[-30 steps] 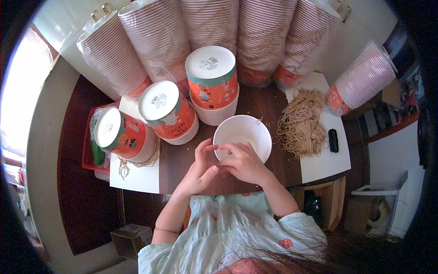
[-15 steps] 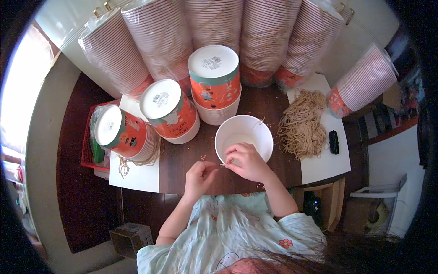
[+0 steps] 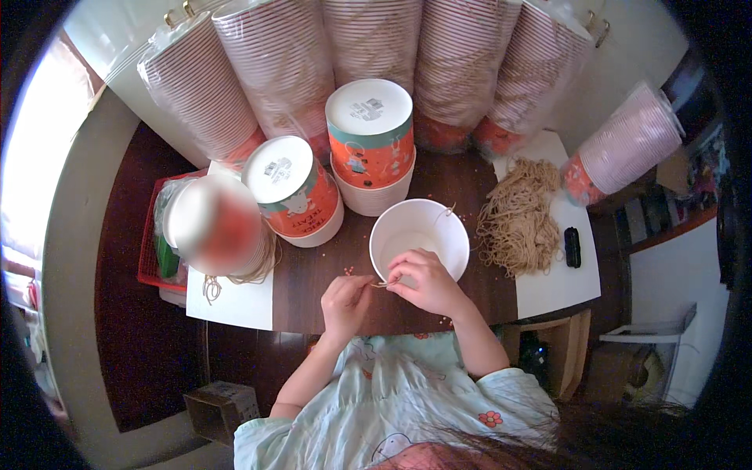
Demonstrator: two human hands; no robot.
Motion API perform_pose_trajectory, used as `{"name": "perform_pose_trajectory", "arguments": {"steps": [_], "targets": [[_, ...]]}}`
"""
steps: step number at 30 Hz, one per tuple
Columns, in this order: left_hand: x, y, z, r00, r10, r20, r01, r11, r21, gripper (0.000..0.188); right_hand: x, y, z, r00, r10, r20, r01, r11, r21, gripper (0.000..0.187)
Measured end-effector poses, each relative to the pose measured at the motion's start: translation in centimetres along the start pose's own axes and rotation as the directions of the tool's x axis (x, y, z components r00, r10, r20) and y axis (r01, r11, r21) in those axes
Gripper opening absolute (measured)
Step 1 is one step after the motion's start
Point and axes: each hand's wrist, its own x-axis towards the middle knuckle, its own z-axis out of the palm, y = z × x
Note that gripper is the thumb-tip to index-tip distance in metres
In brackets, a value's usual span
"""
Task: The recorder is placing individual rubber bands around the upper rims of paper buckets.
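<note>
A white paper bucket [image 3: 448, 237] stands mouth up on the dark table in front of me. A loop of tan string [image 3: 450, 210] hangs at its far right rim. At the near rim a short piece of tan cord [image 3: 381, 285] runs between my two hands. My left hand [image 3: 345, 305], just left of the bucket, pinches one end of it between thumb and fingertips. My right hand [image 3: 427, 283] reaches over the near rim, fingers closed on the cord close to the wall. Whether the cord passes through the wall is hidden by my fingers.
Upside-down orange buckets [image 3: 301, 205] stand in stacks at left and centre. Tall wrapped bucket stacks [image 3: 372, 43] line the back. A heap of tan strings [image 3: 518, 215] and a small black object [image 3: 573, 247] lie right. A red basket [image 3: 149, 254] sits far left.
My left hand has come slightly toward the near rim and now pinches the cord end beside my right hand. The bucket stays in place.
</note>
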Motion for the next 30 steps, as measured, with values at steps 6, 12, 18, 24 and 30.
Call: {"name": "perform_pose_trajectory", "arguments": {"steps": [6,12,18,24,30], "targets": [[0.9,1.0,-0.1,0.997,0.03,0.064,-0.02,0.989,-0.145,0.018,-0.1,0.0,0.3,1.0,-0.005,-0.009,0.005,1.0,-0.012,0.012],[0.9,1.1,-0.4,0.988,0.0,0.156,0.033,0.978,-0.206,0.019,-0.1,-0.1,0.3,1.0,0.002,-0.022,-0.002,1.0,-0.022,0.012],[0.8,1.8,-0.6,0.965,-0.121,0.232,0.165,0.97,-0.178,0.012,-0.1,-0.1,0.3,0.999,0.012,-0.041,-0.013,0.999,-0.033,0.011],[0.9,1.5,-0.6,0.869,-0.348,0.352,0.462,0.826,-0.323,0.005,-0.1,-0.3,-0.2,0.999,0.023,-0.024,-0.024,0.999,-0.029,0.011],[0.8,0.1,-0.7,0.689,-0.339,0.641,0.724,0.358,-0.589,0.006,-0.2,-0.2,-1.0,0.995,0.09,0.049,-0.094,0.991,0.096,0.011]]}}
